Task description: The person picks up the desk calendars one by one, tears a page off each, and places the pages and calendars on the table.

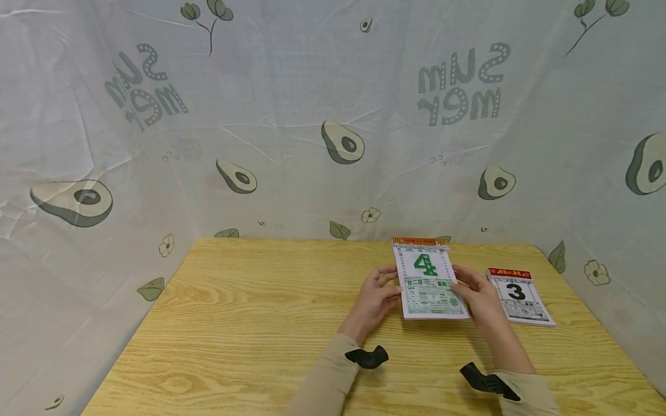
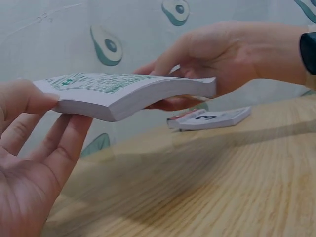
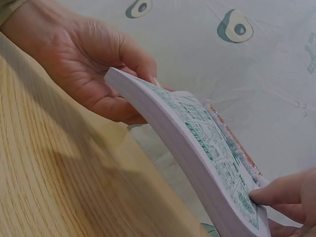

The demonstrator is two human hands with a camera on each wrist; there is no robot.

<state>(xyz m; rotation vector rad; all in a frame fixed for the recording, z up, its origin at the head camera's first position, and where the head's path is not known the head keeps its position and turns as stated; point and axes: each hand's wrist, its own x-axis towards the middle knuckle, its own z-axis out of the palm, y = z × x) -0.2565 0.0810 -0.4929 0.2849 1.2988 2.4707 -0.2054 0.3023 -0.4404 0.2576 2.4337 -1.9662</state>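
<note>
A thick tear-off calendar [image 1: 429, 283] with a green 4 and an orange-red top strip is held above the table between both hands. My left hand [image 1: 376, 297] grips its left edge, thumb on the printed face and fingers beneath. On the opposite edge, my right hand [image 1: 481, 297] pinches it with the thumb on top. In the left wrist view the calendar's page block [image 2: 118, 96] bends slightly and stays off the wood. Another tear-off calendar [image 1: 522, 296], with a black 3 and a red top strip, lies face up to the right, beside the right hand.
The wooden table [image 1: 250, 323] extends widely to the left of the hands. Behind it hangs a pale curtain [image 1: 291, 75] printed with avocados, leaves and lettering, which also runs along both sides. A black band [image 1: 489, 382] sits on each wrist.
</note>
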